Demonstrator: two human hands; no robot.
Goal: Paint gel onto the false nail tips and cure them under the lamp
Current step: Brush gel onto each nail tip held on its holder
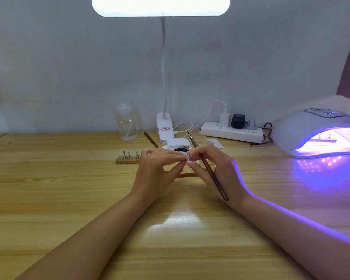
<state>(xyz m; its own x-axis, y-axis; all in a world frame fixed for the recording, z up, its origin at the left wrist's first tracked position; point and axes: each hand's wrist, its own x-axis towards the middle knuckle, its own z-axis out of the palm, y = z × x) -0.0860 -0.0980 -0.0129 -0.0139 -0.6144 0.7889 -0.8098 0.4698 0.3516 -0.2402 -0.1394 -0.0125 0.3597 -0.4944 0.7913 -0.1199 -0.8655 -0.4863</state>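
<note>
Wooden table, items listed left to right. Clear pump bottle, upright, at 11 o'clock from the hands, near the wall. Wooden holder strip with three nail tips on metal stands, just beside the left hand at its 10 o'clock. Spare brush, lying flat behind the strip. Clip-on desk lamp, lit bar overhead, base at 12 o'clock. Left hand, fingers curled, fingertips pinching a small false nail tip at table centre (its stand, if any, cannot be told). Black gel pot, mostly hidden behind the fingers. Right hand, fingertips meeting the same nail tip from the other side, fingers curled round a dark brush whose handle slants back toward the wrist. White power strip with plugs, at 1 o'clock. Curing lamp, at 2 o'clock, glowing violet, with tips on stands faintly visible inside.
</note>
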